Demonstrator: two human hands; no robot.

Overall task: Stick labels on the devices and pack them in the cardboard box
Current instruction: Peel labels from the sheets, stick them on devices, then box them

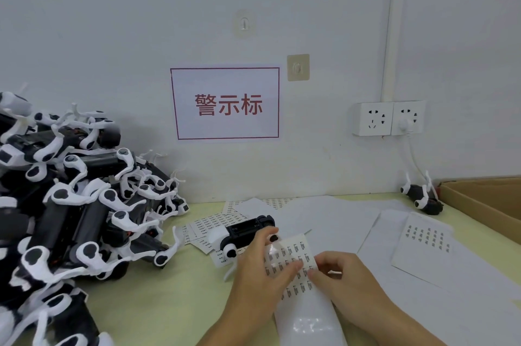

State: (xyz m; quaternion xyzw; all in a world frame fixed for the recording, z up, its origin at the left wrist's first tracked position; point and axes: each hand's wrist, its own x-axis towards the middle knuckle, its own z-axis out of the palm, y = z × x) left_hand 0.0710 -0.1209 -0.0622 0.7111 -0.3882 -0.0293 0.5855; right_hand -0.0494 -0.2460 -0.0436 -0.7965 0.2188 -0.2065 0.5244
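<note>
A: Glossy white label sheet printed with rows of small dark labels (293,264), at 6 o'clock in the head view, lying on the pale green tabletop (169,303). Left hand (262,269) pins the sheet's left edge, fingers laid across it, thumb up by the device. Right hand (341,275) has fingertips curled and pinching at a label near the sheet's middle.

B: The device?

A: Black-bodied plastic device with white curved arms (245,233), lying just beyond the sheet at 12 o'clock of the hands, touching the left thumb. No label visible on it from here.

B: Step?

A: Peeling one label, I judge. Next calls for lifting it clean and pressing it flat on the black body, left hand steadying the device.

B: Stock and box?

A: Heaped pile of the same black-and-white devices (70,204) at 9 o'clock. Brown cardboard box (479,204) at 3 o'clock, open; another device (423,196) lies just beside it.

B: Surroundings?

A: More label sheets (423,244) and blank paper spread across the tabletop. White wall behind, red-bordered sign (225,103) at 12 o'clock, double socket (389,118) with one white plug at 2 o'clock.
</note>
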